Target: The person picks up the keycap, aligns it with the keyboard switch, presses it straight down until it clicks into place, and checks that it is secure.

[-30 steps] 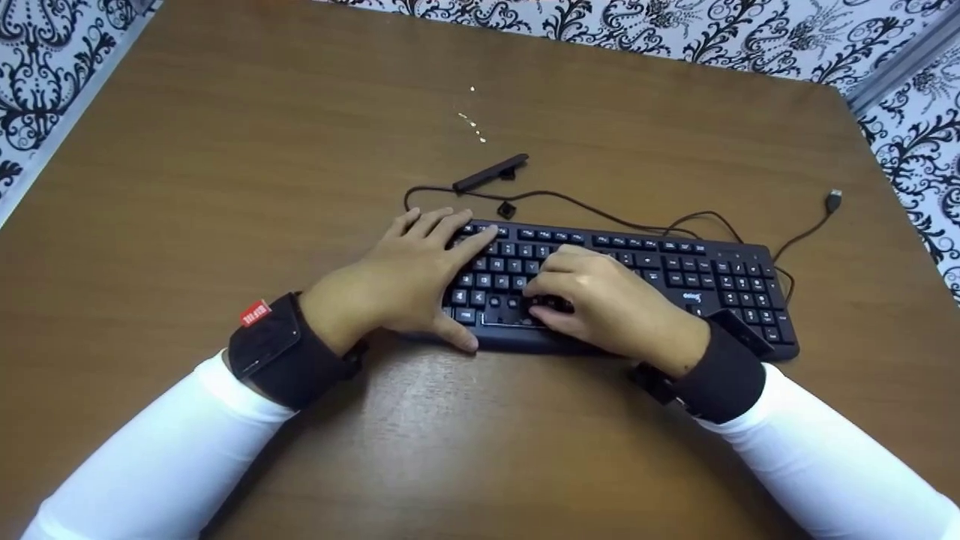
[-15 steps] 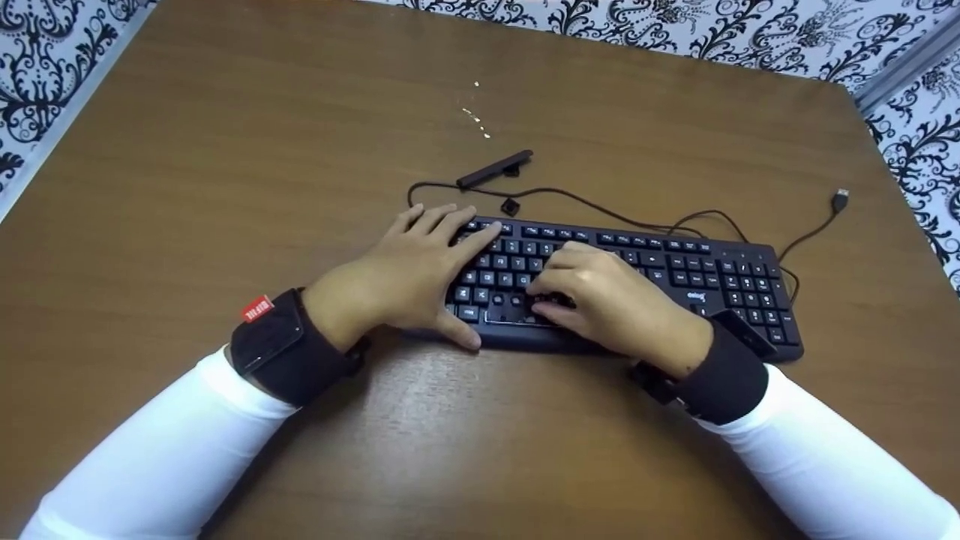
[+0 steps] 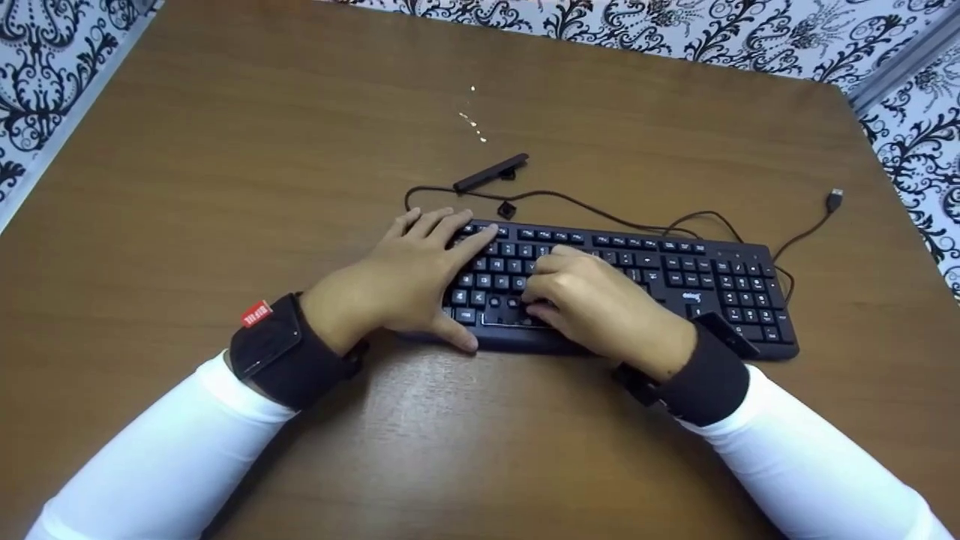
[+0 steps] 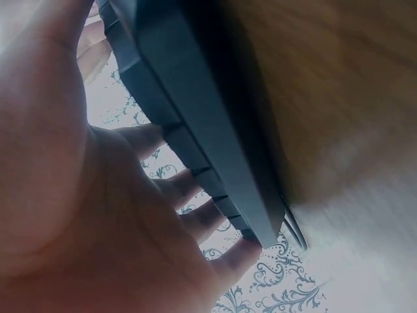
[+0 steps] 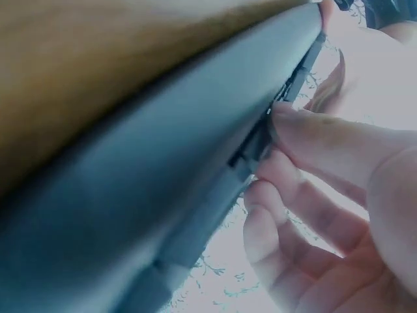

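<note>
A black keyboard lies on the table, its lower row exposed where a long key slot shows bare. My left hand rests spread over the keyboard's left end, thumb on the front edge. In the left wrist view its fingers lie straight across the keys. The right hand is over the lower middle of the keyboard with curled fingers. Seen from the right wrist, thumb and forefinger pinch a dark keycap at the key row; the fingers hide most of it.
Behind the keyboard lie a loose black space bar and a small loose keycap. The cable loops behind, ending in a USB plug at right. Small bright specks mark the wooden table.
My right hand and wrist have shifted slightly left, with the fingers drawn in closer at the same key area. The left hand keeps its place on the keyboard.
</note>
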The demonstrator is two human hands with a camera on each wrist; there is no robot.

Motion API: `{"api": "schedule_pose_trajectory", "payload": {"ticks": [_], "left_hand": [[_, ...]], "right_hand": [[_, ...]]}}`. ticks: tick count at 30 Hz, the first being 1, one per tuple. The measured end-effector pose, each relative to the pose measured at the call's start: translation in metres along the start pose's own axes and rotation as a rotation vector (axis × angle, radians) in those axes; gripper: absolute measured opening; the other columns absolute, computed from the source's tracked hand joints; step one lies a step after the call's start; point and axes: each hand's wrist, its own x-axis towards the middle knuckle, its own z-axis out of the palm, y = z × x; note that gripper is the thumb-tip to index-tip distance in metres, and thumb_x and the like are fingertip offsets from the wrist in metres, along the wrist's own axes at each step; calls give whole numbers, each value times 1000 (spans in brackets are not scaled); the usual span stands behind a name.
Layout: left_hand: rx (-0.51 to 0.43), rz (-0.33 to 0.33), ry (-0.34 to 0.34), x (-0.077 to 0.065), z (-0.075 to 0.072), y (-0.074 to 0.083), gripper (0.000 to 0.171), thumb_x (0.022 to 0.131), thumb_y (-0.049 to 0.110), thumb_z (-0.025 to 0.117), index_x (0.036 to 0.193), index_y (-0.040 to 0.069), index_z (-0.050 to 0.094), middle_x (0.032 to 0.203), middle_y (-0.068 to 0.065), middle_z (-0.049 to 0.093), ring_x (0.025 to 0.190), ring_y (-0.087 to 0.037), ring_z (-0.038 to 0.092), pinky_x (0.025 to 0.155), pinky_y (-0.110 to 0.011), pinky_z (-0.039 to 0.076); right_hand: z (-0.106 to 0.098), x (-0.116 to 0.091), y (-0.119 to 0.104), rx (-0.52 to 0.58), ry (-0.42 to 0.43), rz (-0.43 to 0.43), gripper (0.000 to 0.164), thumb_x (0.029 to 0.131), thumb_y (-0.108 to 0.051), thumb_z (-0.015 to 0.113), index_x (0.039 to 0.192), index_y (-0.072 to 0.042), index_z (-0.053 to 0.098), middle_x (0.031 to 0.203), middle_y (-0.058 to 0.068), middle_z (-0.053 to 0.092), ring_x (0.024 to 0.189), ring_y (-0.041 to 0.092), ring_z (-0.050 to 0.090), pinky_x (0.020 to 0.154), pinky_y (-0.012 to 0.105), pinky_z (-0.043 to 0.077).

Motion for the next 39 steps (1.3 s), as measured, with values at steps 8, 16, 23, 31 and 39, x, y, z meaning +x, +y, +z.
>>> {"api": "schedule_pose_trajectory", "payload": {"ticks": [8,16,23,31,39], "left_hand": [[15,0,9,0,-4,0,130,64,81,72,163,23,10,168,-16,13,155,-35,12,125,-59,7],[14,-5,4,-2,0,-2,130,64,81,72,163,23,9,168,-17,13,155,-36,12,125,-59,7],[9,-10,-5,-2,2,-3,131,64,80,73,163,24,8,168,-17,11,155,-36,11,125,-59,6],[7,-16,-7,-2,3,-3,131,64,81,72,163,25,6,168,-16,10,155,-35,10,126,-58,5],[23,7,21,1,3,1,131,63,81,73,163,23,10,167,-16,14,155,-35,14,125,-59,8]], "right_hand": [[1,3,1,-24,-4,5,6,84,-9,78,85,-9,72,83,3,63,79,21,57,72,34,54],[-11,8,13,55,-25,-17,10,87,-17,77,92,-9,76,89,5,69,83,20,63,76,33,58],[-30,25,37,59,-23,56,12,86,-12,76,96,-5,76,90,9,71,83,24,64,76,36,59],[-35,63,56,34,-111,125,15,87,-8,74,101,-5,74,99,12,73,90,28,67,84,42,58],[-21,90,66,31,-212,91,17,85,-3,70,101,-3,75,93,14,73,87,29,68,80,42,58]]}}
